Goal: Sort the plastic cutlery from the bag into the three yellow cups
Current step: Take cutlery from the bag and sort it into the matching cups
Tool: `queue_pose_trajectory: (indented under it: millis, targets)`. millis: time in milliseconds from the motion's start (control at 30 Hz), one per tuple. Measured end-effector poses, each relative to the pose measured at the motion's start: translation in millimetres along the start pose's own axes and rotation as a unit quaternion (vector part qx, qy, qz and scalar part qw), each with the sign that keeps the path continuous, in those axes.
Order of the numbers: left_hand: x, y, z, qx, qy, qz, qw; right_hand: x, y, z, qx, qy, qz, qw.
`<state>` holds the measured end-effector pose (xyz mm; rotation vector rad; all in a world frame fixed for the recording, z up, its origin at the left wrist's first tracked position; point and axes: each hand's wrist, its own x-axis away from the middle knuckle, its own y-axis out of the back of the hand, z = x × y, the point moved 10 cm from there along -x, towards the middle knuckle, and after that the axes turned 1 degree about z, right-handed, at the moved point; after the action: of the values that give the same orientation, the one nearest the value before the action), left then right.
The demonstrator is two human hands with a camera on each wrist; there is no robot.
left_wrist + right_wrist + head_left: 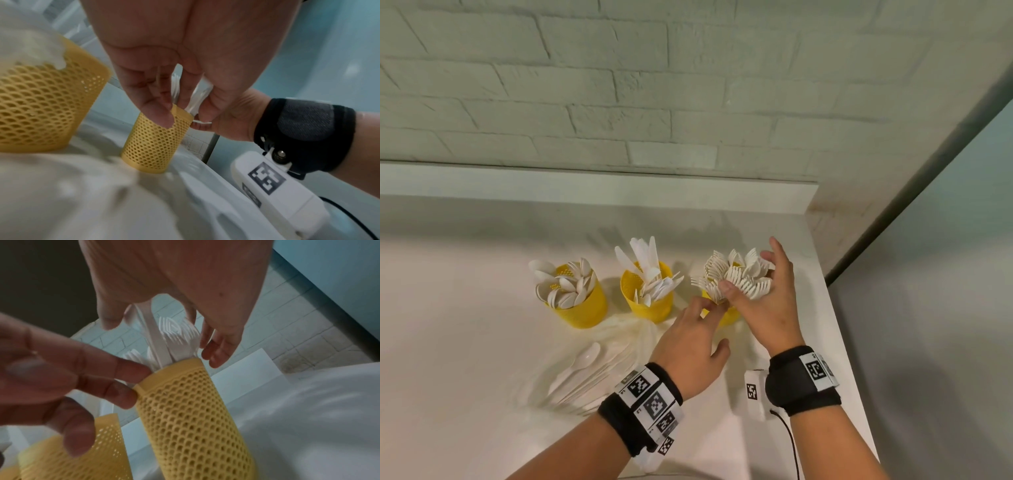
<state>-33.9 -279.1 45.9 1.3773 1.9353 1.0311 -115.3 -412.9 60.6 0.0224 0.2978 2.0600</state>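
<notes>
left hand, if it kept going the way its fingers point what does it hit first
The near rim of the fork cup; fingertips of the left hand look to be touching it in the right wrist view. Just beyond stand the forks that the right hand holds.

We see a white countertop point(465, 342) with a raised ledge point(585, 185) at its back, beneath a pale painted brick wall point(619, 85). To the right, a dark strip point(928, 168) borders a pale blue panel point(945, 308).

Touches the rim of the farther yellow cup point(153, 146) with left hand point(152, 53) fingertips. Meets the right hand point(228, 123) there around white forks point(195, 100).
</notes>
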Motion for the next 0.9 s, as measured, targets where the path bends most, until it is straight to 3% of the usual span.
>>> queue_pose_trajectory:
  millis: [133,233,333,533,700,900]
  targets:
    - [1.7,0.6,-1.5,0.003,-0.002,-0.006,1.000,-2.0,4.0,24.2,0.055,0.081,-0.037,0.995]
    - [1.9,-0.2,-2.4,0.006,-0.004,-0.010,1.000,-8.2,-8.7,25.7,0.153,0.129,-0.021,0.979]
    - [2.8,-1.4,-2.6,0.000,-0.005,-0.011,1.000,-14.4,-22.2,9.5,0.190,0.109,0.017,0.976]
    - [6.0,-1.0,0.7,-0.008,-0.003,-0.016,1.000,-14.8,-15.3,12.2,0.183,0.106,0.016,0.977]
    - [5.6,2.0,1.0,-0.014,-0.007,-0.037,0.999,-7.2,-33.7,0.5,0.275,0.109,0.113,0.949]
    - [0.2,-2.4,-7.5,-0.033,-0.025,-0.029,0.999,-8.1,-36.2,5.9,0.314,0.124,0.129,0.932]
